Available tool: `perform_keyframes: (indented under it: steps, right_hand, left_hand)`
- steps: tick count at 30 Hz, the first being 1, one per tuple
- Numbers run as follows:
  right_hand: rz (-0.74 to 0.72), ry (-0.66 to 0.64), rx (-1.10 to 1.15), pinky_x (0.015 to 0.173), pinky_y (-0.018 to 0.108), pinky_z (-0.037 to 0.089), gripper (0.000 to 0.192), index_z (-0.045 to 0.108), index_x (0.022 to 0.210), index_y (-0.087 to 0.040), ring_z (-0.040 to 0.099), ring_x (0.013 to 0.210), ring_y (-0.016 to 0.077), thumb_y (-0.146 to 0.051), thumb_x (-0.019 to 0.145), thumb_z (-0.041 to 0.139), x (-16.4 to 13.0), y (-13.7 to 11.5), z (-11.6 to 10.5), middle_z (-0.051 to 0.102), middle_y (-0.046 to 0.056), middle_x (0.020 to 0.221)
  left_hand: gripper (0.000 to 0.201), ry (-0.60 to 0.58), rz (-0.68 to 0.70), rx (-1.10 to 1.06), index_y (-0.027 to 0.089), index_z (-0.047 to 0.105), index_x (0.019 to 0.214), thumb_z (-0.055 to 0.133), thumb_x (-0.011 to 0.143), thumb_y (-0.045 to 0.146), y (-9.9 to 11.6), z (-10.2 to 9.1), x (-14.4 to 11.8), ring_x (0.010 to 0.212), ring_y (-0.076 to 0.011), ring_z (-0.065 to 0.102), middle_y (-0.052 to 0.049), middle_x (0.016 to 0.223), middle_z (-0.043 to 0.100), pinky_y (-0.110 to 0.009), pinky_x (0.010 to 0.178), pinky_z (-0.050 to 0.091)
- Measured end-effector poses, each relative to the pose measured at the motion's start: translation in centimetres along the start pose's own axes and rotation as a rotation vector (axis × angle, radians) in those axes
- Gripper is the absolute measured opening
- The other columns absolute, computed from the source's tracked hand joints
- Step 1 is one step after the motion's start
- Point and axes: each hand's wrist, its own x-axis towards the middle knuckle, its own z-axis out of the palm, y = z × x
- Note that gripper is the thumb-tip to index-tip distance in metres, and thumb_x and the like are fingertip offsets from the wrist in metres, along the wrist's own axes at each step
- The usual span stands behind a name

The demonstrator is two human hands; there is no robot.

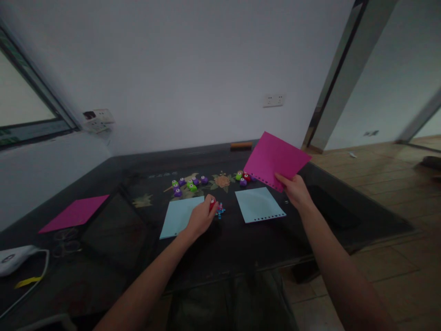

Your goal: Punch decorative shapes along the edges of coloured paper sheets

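My right hand point(292, 187) is closed on the lower corner of a magenta paper sheet point(275, 158), which it holds up off the table. Small punched holes run along that sheet's lower edge. My left hand point(202, 216) is wrapped round a small red craft punch point(212, 203), partly hidden by the fingers. Close beside it lies a small cluster of blue and pink bits point(219, 210), too small to make out fully. Under and beside my left hand rests a pale blue sheet point(175, 216). Another pale blue sheet point(259, 204), with a row of holes, lies to the right.
Several purple and green craft punches point(191, 185) stand behind the left sheet. More punches point(243, 181) sit below the raised paper. A magenta sheet point(76, 212), glasses point(67, 241) and a white device with a cable point(17, 259) lie left. A brown bar-shaped object point(241, 145) lies at the back.
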Motion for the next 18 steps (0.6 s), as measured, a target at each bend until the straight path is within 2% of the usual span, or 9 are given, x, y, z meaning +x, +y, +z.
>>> perform_keyframes:
  steps: [4,8,12,16,18]
  right_hand:
    - [0.084,0.080,0.048,0.076,0.036,0.053,0.033,0.068,0.083,-0.018,0.065,0.075,0.0200,-0.031,0.055,0.079,-0.5,1.3,-2.1,0.070,0.005,0.088]
    - [0.098,0.081,0.099,0.073,0.030,0.053,0.037,0.068,0.088,-0.017,0.065,0.075,0.0174,-0.030,0.055,0.080,-0.6,2.2,-2.7,0.070,0.004,0.089]
    - [0.078,0.076,0.076,0.076,0.029,0.052,0.036,0.068,0.087,-0.016,0.065,0.077,0.0166,-0.030,0.056,0.080,-0.5,2.5,-2.6,0.070,0.004,0.091]
    - [0.064,0.112,0.050,0.075,0.030,0.052,0.032,0.069,0.085,-0.017,0.065,0.076,0.0172,-0.030,0.057,0.079,-0.5,2.4,-2.4,0.071,0.004,0.088]
    - [0.049,0.126,0.045,0.075,0.030,0.052,0.032,0.069,0.086,-0.017,0.065,0.076,0.0173,-0.030,0.058,0.078,-0.7,2.3,-2.4,0.071,0.004,0.088]
  left_hand:
    - [0.018,0.005,0.063,-0.055,0.021,0.041,0.100,0.030,0.092,0.032,1.5,0.0,0.2,0.068,-0.0197,0.059,-0.004,0.078,0.060,-0.028,0.062,0.040]
    - [0.022,0.040,0.094,-0.075,0.020,0.041,0.107,0.033,0.091,0.033,2.7,-0.1,1.9,0.077,-0.0215,0.061,-0.007,0.087,0.061,-0.030,0.067,0.043]
    - [0.023,0.121,0.117,-0.063,0.019,0.041,0.110,0.040,0.089,0.030,3.5,0.1,5.7,0.085,-0.0225,0.061,-0.008,0.094,0.061,-0.032,0.073,0.044]
    - [0.015,0.111,0.167,0.029,0.019,0.045,0.102,0.043,0.088,0.026,3.7,1.4,10.0,0.090,-0.0208,0.059,-0.008,0.098,0.059,-0.031,0.077,0.044]
    - [0.016,0.144,0.111,0.112,0.018,0.046,0.102,0.040,0.090,0.027,3.7,2.5,11.7,0.090,-0.0207,0.059,-0.011,0.106,0.056,-0.031,0.075,0.044]
